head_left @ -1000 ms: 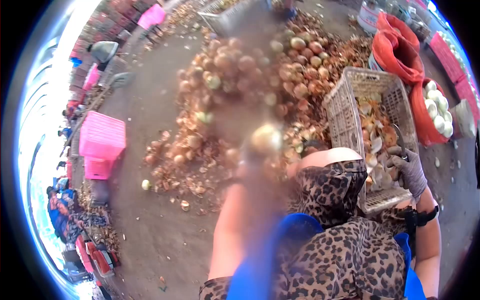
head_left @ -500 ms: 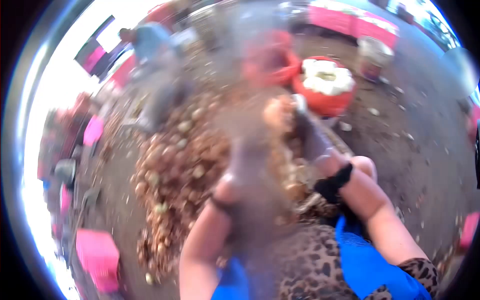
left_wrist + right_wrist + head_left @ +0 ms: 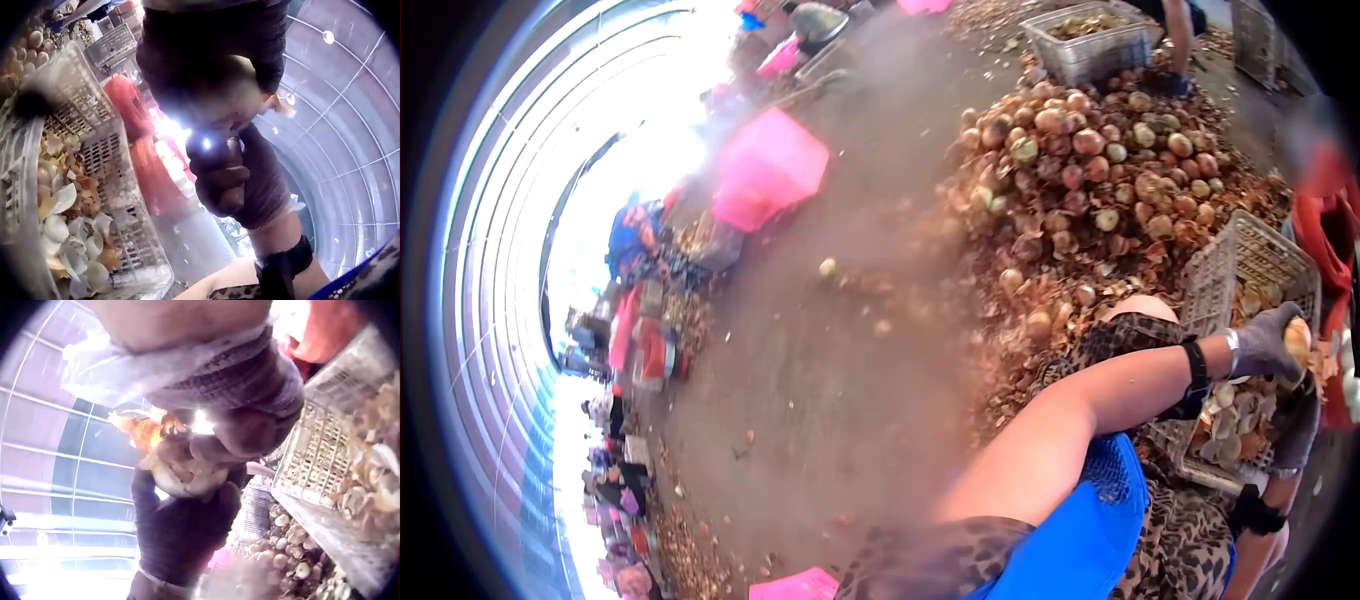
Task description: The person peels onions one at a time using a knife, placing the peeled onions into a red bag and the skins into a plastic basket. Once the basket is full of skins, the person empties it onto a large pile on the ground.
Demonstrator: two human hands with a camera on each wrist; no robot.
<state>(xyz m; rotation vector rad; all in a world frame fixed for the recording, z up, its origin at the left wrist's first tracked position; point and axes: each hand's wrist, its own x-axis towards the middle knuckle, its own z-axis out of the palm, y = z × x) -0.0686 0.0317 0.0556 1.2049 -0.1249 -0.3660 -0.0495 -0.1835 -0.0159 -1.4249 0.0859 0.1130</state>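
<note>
My gloved left hand (image 3: 1262, 345) grips a pale, partly peeled onion (image 3: 1297, 342) above the near end of the crate. In the right wrist view, the left hand (image 3: 181, 534) cups this onion (image 3: 187, 479) from below, and orange skin (image 3: 148, 432) sticks out beside it. My gloved right hand (image 3: 1293, 438) meets the left at the onion. The left wrist view shows the right hand (image 3: 240, 178) with its fingers curled in, close under the onion (image 3: 234, 87). The curved metal knife seen earlier in the right hand is hidden by fingers and glare.
A plastic crate (image 3: 1215, 275) with onion peelings stands close by my legs. Beyond it lies a large heap of onions (image 3: 1090, 150), with another crate (image 3: 1090, 65) behind. Red sacks (image 3: 1325, 235) stand at the right, a pink crate (image 3: 770, 170) farther left.
My left hand has brought an onion from the heap to above the crate. The right hand has risen from the peelings to meet it. The head view swung right, then left.
</note>
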